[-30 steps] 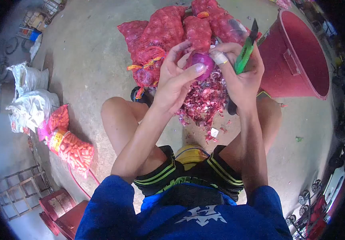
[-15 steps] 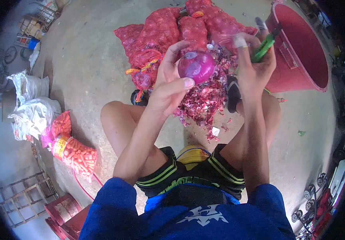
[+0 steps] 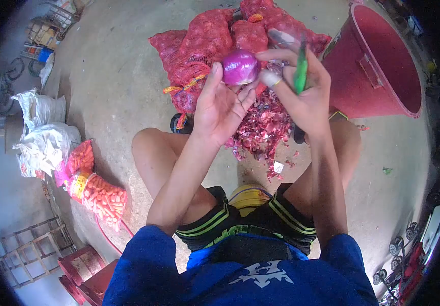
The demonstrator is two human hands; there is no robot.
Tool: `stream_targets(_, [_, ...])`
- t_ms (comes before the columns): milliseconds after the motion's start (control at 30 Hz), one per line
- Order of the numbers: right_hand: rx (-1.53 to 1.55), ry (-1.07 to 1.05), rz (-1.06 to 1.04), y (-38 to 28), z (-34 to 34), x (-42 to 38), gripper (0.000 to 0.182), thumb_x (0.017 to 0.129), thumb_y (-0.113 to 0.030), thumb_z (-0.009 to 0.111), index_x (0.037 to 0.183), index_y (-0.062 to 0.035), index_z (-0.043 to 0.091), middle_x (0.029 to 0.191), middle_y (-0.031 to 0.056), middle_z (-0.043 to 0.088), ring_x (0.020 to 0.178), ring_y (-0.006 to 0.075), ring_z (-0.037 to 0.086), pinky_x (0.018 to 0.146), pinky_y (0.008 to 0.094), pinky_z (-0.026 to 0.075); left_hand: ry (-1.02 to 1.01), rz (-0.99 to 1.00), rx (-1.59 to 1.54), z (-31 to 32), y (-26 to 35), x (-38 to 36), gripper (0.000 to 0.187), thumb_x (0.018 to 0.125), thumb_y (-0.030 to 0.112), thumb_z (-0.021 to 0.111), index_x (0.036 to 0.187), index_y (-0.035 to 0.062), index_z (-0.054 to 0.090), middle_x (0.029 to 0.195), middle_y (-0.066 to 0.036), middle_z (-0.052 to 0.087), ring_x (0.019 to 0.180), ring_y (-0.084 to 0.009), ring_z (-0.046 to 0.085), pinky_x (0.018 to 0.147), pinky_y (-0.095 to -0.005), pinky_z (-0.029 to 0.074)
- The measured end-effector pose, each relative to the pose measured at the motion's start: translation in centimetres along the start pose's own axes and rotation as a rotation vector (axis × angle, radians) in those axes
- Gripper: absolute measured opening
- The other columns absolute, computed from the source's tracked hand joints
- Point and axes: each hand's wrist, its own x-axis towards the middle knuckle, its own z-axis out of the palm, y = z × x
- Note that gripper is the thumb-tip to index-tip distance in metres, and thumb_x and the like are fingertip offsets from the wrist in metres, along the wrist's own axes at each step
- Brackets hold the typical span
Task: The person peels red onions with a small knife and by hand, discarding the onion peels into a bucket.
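A glossy purple onion [image 3: 241, 67] is held up in my left hand [image 3: 219, 109], supported on the fingers with the thumb against its left side. My right hand [image 3: 304, 99] grips a small green-handled knife [image 3: 300, 74] in its palm, the blade pointing up and blurred. The right thumb, with a pale wrap on its tip, and the forefinger reach right up to the onion's right side. Below the hands, a heap of red onion skins [image 3: 265, 120] lies on the floor between my feet.
Red mesh sacks of onions [image 3: 207, 38] lie ahead, beyond the skins. A large red tub [image 3: 350, 76] leans at the right. To the left are white sacks [image 3: 49, 143] and a bag of carrots [image 3: 102, 196]. A yellow seat [image 3: 248, 196] shows between my legs.
The onion has turned in my left hand and shifted slightly left and up. My right hand has come left to its side, still gripping the knife, which now points more upright.
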Motion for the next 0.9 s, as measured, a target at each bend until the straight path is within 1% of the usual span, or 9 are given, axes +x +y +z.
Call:
stream_targets(267, [-0.23,-0.042,-0.052,-0.3,1.0,-0.7,0.056,0.09,0.005,0.075,0.144,0.0049,0.059,0.1,0.0032,0.076,0.075,-0.0008,0.057,0.082,0.0221,0.051,0.112,-0.008,0.054,0.3,-0.1,0.3,0.064,0.103,0.061,0.063,0.141,0.0094,0.06,0.136,-0.011,0.066,0.122,-0.023,0.064,0.103,-0.0375,0.054])
stream_targets(367, [0.196,-0.06,0.075,-0.6,1.5,-1.2,0.052,0.091,0.002,0.076,0.14,0.0006,0.062,0.102,0.0038,0.078,0.081,0.0044,0.063,0.077,0.0241,0.054,0.196,0.014,0.055,0.8,0.3,0.4,0.068,0.104,0.063,0.059,0.144,0.0081,0.059,0.14,-0.011,0.064,0.122,-0.023,0.063,0.101,-0.0365,0.055])
stream_targets(433, [-0.131,-0.074,0.021,-0.1,0.7,-1.3,0.053,0.091,0.002,0.075,0.142,0.0006,0.061,0.104,0.0022,0.078,0.072,0.0008,0.054,0.065,0.0189,0.045,0.217,0.022,0.045,0.7,0.5,0.4,0.065,0.104,0.062,0.06,0.143,0.0091,0.06,0.139,-0.01,0.064,0.122,-0.0229,0.063,0.1,-0.0365,0.055])
stream_targets(533, [-0.092,0.083,-0.014,0.7,0.9,-0.7,0.054,0.091,0.002,0.076,0.143,0.0012,0.061,0.105,0.0012,0.079,0.068,-0.0019,0.043,0.06,0.0162,0.035,0.21,0.071,0.147,0.4,0.6,0.3,0.061,0.105,0.058,0.062,0.142,0.0107,0.061,0.137,-0.009,0.066,0.124,-0.0232,0.063,0.1,-0.0368,0.055])
stream_targets(567, [-0.111,0.057,0.021,0.8,0.4,-0.7,0.054,0.091,0.0,0.078,0.143,0.0022,0.061,0.106,0.0022,0.079,0.077,0.0007,0.055,0.068,0.0196,0.046,0.157,0.058,0.129,0.3,0.4,0.2,0.057,0.105,0.055,0.063,0.141,0.0109,0.061,0.137,-0.009,0.066,0.126,-0.0238,0.063,0.102,-0.0375,0.055])
stream_targets(667, [-0.158,0.095,-0.02,0.3,0.9,-0.8,0.052,0.092,0.002,0.074,0.142,0.0008,0.061,0.112,0.0089,0.079,0.093,0.0112,0.07,0.083,0.0289,0.055,0.087,0.082,0.128,0.0,-0.4,0.2,0.045,0.105,0.041,0.068,0.139,0.0119,0.058,0.136,-0.007,0.066,0.124,-0.0231,0.065,0.103,-0.0386,0.056])
stream_targets(700, [-0.155,0.093,-0.022,0.4,0.9,-0.8,0.052,0.092,0.002,0.074,0.142,0.0008,0.061,0.112,0.0089,0.079,0.093,0.0112,0.07,0.083,0.0289,0.055,0.076,0.122,0.146,0.3,-0.6,0.2,0.041,0.105,0.031,0.072,0.138,0.0128,0.055,0.135,-0.005,0.066,0.121,-0.022,0.067,0.103,-0.0391,0.057])
stream_targets(767, [-0.283,0.08,-0.097,0.9,1.1,-0.8,0.05,0.094,0.004,0.07,0.142,-0.0008,0.06,0.118,0.0169,0.076,0.112,0.025,0.074,0.097,0.0377,0.055,0.061,0.184,0.15,0.9,-1.0,0.1,0.042,0.103,0.022,0.074,0.138,0.0121,0.053,0.135,-0.006,0.066,0.121,-0.0221,0.067,0.103,-0.0384,0.058])
stream_targets(900, [-0.048,-0.045,0.106,-0.4,1.7,-1.8,0.05,0.094,0.004,0.068,0.142,-0.0011,0.059,0.115,0.021,0.073,0.108,0.0302,0.075,0.095,0.038,0.056,0.045,0.43,0.271,1.8,0.1,0.3,0.055,0.092,0.0,0.081,0.138,0.0081,0.051,0.135,-0.009,0.064,0.122,-0.0224,0.068,0.105,-0.039,0.059])
